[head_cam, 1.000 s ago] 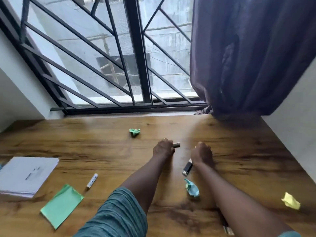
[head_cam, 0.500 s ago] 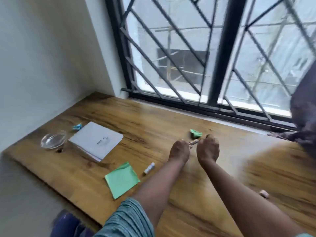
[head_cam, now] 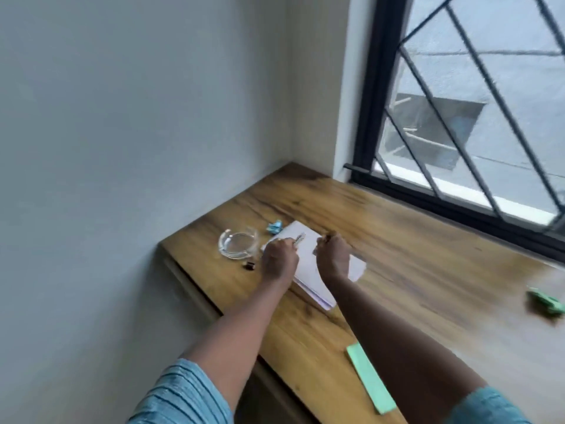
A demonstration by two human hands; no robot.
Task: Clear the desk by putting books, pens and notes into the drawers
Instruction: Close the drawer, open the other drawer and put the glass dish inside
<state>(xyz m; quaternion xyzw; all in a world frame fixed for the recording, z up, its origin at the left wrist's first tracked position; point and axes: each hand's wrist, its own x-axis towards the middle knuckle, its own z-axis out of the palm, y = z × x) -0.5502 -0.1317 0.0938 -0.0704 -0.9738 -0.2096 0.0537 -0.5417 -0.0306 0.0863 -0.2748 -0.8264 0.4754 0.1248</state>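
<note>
Left hand (head_cam: 279,260) pinches a pen (head_cam: 298,239) over the white book (head_cam: 307,260) | right hand (head_cam: 333,255) clenched just beside, contents unclear | book flat on the desk (head_cam: 397,240) near its wall-side edge, glass dish (head_cam: 238,243) beside it

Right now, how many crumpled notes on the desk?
2. A blue crumpled note beside the white booklet's far corner, near the glass ashtray; a green crumpled note far right on the desk. More may lie outside the frame.

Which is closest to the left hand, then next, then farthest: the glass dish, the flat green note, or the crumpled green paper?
1. Glass dish, just left of the left hand.
2. Flat green note, near edge of the desk.
3. Crumpled green paper, far right.
</note>
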